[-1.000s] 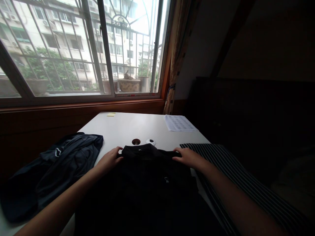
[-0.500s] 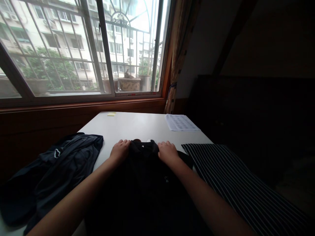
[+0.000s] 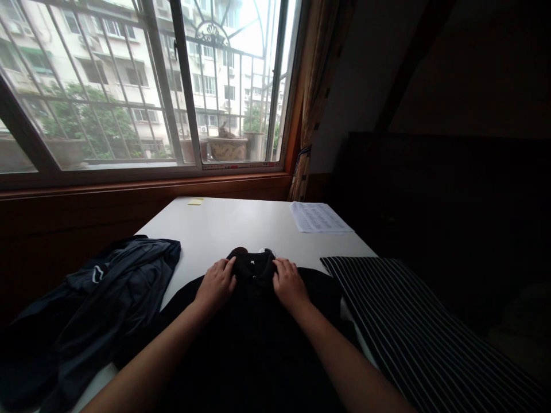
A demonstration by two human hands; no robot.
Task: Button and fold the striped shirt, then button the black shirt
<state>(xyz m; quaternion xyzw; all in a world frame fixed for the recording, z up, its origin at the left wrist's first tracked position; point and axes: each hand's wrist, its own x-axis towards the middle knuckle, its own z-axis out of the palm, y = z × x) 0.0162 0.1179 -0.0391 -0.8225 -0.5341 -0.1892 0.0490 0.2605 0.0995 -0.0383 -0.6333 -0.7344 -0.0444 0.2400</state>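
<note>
A black polo shirt lies spread over the near part of the table, its collar at the far end and a small light label inside the neck. My left hand is closed on the left side of the collar, fingers at its edge. On the opposite side, my right hand grips the collar's right edge in the same way. Both forearms lie across the shirt, covering parts of it. Just beyond the collar, two small round objects peek out, one brown and one whitish, mostly hidden.
Crumpled dark clothing rests at the table's left. A black cloth with white stripes hangs over the right side. Printed sheets and a yellow sticky note sit toward the far edge of the white table, below a barred window.
The shirt's collar has been laid down, and its shoulders now spread wider on both sides. My hands have come slightly nearer, still at the collar.
</note>
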